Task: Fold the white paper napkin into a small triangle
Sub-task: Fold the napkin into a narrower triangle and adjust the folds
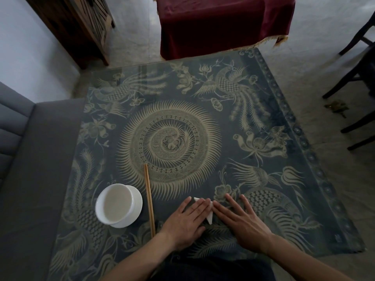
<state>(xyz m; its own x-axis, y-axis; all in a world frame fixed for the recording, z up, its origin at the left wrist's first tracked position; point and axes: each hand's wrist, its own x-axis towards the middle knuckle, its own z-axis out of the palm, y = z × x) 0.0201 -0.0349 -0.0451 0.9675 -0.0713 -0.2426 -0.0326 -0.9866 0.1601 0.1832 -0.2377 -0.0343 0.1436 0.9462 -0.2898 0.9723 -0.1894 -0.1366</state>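
Two hands showing: left hand point(186, 221), right hand point(246, 224). One white napkin point(210, 216) lying. One bowl point(118, 205) sitting. Two chopsticks point(149, 201) lying. One table point(263, 138) standing.

Most of the white napkin point(210, 217) lay hidden under the flat fingers point(199, 207) of the left hand point(185, 222); only two small white corners showed, beyond and beside the fingertips. Its folded shape could not be told. Both forearms ran off the lower picture edge.
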